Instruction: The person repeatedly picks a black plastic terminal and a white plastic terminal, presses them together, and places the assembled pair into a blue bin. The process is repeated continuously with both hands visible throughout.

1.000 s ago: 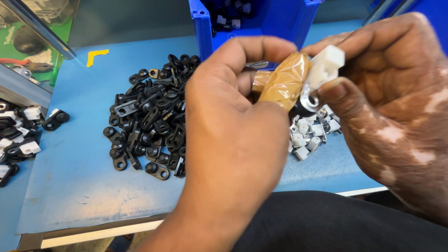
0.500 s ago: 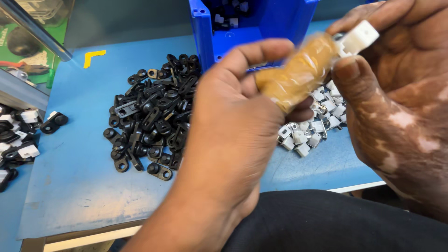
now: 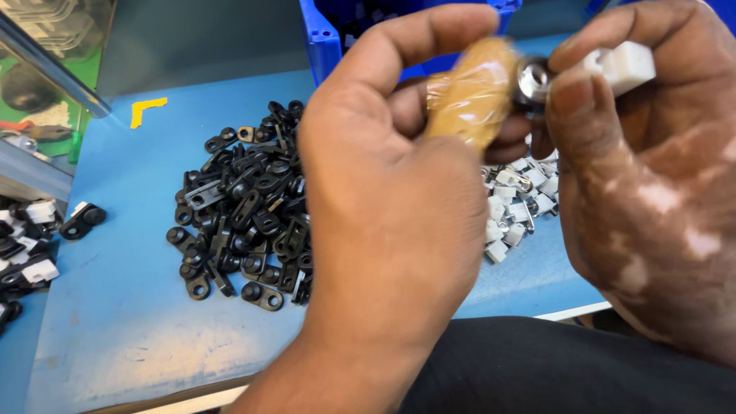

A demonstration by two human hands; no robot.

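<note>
Blue is the desk [image 3: 138, 322] I am looking down on, a flat mat that carries everything below my hands. At its far edge stands a blue plastic bin [image 3: 326, 42], open at the top, with small pale pieces just visible inside. My left hand [image 3: 383, 199] fills the middle of the view, its fingers curled shut around a tan handle wrapped in clear film [image 3: 471, 96], held up above the desk with the thumb arching over the top. My right hand [image 3: 652, 176] meets it from the right, thumb and forefinger pinched on a small white plastic block [image 3: 625, 65]; a shiny metal socket [image 3: 530, 80] sits at the end of the handle, right against that block. Under my left hand, on the desk, lies a heap of black clips [image 3: 245, 207] with round eyelets, loosely piled. Between and beneath my two hands I see a smaller heap of white clips [image 3: 517, 203], partly hidden. At the left edge of the desk lie a few mixed black and white parts [image 3: 34, 238], well apart from the heaps.
</note>
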